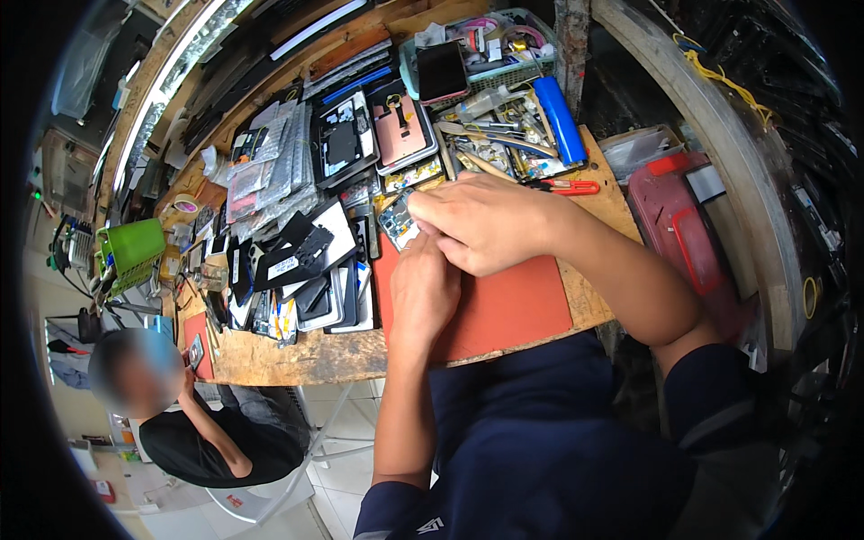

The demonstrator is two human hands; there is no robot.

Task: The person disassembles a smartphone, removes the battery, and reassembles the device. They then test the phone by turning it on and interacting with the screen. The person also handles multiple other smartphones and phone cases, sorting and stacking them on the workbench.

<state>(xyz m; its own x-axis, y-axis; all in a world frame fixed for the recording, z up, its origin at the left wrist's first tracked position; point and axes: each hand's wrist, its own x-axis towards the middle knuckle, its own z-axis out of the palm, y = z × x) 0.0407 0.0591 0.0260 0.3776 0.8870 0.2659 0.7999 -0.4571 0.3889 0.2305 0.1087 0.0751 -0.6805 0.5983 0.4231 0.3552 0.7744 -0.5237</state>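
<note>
Plainly, the bench (pixel 297 355) is crowded right up to its rims, and the only bare stretch is the red mat (pixel 513 310), which runs from under both hands to the near edge by the person's lap. Beyond the mat's far edge parts lie packed side by side, so open room sits toward the body and to the right, where the mat ends just before the wood's right edge.

A small circuit board (pixel 399 220) sits at the mat's far-left corner, partly hidden by fingers. Its long axis runs from far-left to near-right, tilted against the mat's edge; which end is the top cannot be told.

The right hand (pixel 486 225) lies over the board from the right, fingers curled narrow with the tips pressed on the board's near end. The left hand (pixel 423 292) comes up from below, fingers bent inward and closed toward the same spot; whether they pinch the board or a tool is hidden by the right hand.

One blue cylinder (pixel 561 119) lies slanted at the back, one red-handled cutter (pixel 567 187) just right of the right hand, one pale basket (pixel 490 45) of oddments at the far edge, one green basket (pixel 130 252) at far left. Phone frames (pixel 310 261) lie overlapped left of the mat, too many to count surely. One other person (pixel 198 432) sits below the bench's left end.
</note>
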